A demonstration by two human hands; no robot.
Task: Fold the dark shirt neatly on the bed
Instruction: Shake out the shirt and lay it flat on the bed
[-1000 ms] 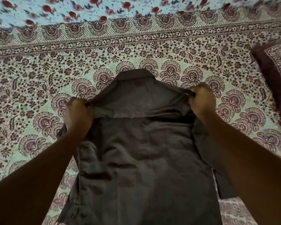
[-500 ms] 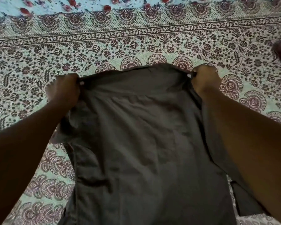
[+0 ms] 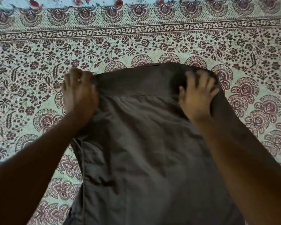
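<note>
floral block-print bedsheet (image 3: 39,65) in maroon

No readable text, label, brand or number shows anywhere.

The bed (image 3: 39,65) is covered by a pale green printed bedsheet (image 3: 152,46), patterned with dark maroon flowers, vines and fan-shaped medallions, and crossed near the far side by a scrolled border band. A dark shirt (image 3: 144,151) is laid flat directly on the sheet, its top edge turned toward the border and its body spread toward the near edge.
</note>
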